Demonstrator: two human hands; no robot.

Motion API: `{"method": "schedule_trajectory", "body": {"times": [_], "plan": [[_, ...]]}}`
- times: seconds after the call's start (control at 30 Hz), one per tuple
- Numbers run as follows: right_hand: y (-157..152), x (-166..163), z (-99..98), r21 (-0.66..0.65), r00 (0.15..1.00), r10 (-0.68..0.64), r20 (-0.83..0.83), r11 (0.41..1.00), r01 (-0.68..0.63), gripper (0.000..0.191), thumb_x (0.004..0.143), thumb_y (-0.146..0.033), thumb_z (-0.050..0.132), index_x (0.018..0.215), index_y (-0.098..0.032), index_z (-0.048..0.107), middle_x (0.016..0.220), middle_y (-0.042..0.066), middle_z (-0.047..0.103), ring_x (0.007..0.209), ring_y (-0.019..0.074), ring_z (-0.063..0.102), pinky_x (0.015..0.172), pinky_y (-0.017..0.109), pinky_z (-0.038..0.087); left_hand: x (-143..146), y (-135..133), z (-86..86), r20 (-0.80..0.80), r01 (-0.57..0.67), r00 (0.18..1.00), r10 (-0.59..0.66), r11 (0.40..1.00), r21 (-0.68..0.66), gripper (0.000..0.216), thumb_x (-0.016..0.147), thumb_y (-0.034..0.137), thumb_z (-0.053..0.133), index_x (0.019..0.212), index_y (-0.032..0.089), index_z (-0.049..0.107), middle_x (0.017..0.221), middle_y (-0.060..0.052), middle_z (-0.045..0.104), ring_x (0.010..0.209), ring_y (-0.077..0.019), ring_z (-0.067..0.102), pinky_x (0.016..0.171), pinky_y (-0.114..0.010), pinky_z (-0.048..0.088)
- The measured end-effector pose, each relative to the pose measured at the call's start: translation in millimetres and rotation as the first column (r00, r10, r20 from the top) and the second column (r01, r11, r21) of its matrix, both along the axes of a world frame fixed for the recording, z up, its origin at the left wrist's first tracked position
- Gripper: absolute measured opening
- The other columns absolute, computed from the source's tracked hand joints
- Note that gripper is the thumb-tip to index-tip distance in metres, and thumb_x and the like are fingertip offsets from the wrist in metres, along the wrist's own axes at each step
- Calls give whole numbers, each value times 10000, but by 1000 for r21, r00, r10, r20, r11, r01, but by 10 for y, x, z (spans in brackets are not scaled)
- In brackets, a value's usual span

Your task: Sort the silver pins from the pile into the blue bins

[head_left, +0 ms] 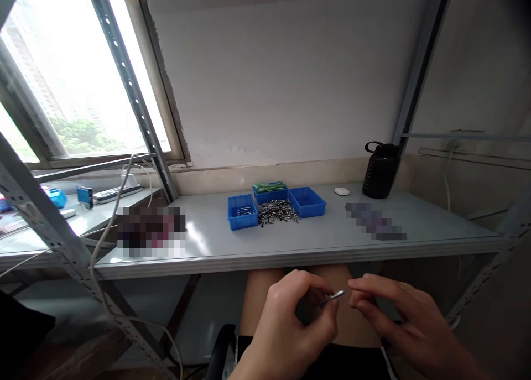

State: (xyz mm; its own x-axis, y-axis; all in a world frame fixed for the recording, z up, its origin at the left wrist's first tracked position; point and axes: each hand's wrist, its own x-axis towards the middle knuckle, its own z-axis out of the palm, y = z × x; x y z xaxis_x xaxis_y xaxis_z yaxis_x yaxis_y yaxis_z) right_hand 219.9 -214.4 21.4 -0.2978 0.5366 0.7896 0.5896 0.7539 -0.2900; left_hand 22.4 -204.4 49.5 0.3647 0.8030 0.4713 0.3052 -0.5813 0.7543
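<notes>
My left hand (296, 313) pinches a slim silver metal piece (338, 295) between thumb and forefinger, above my lap and in front of the table edge. One rounded, shiny end sticks out to the right. Close beside that end is my right hand (398, 308), its thumb and forefinger drawn together; whatever may be between those fingertips is too small to make out. On the table lies a heap of thin silver and dark metal pieces (276, 211). Around it stand a left blue bin (243, 220) with a few pieces inside, a right blue bin (309, 207), and a rear blue bin (270, 194) holding green packaging.
The grey table (215, 247) has a metal front edge between my hands and the bins. A black bottle (379, 172) and a small white case (342, 191) stand at the back right. Blurred patches cover things at both sides. Slotted metal posts (124, 64) frame the bench.
</notes>
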Motion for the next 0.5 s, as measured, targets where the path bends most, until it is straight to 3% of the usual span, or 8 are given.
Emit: {"method": "schedule_trajectory", "body": {"times": [0.27,0.5], "plan": [[32,-43,60,21,999,45,28,999,-46,136,949,-238,479,1004,-268,599,761,-8,729,659,146,708,557,210,536,11,11,-9,-10,19,1000,-18,999,41,61,789,130,614,786,171,659,695,-4,653,643,-117,582,613,-191,448],[48,-45,12,-1,996,73,52,997,-73,133,965,-244,479,1052,-257,578,741,-18,703,639,120,676,584,195,514,6,12,2,-11,16,1000,-15,998,57,55,793,137,624,793,164,672,687,-4,644,630,-108,579,596,-177,444]]}}
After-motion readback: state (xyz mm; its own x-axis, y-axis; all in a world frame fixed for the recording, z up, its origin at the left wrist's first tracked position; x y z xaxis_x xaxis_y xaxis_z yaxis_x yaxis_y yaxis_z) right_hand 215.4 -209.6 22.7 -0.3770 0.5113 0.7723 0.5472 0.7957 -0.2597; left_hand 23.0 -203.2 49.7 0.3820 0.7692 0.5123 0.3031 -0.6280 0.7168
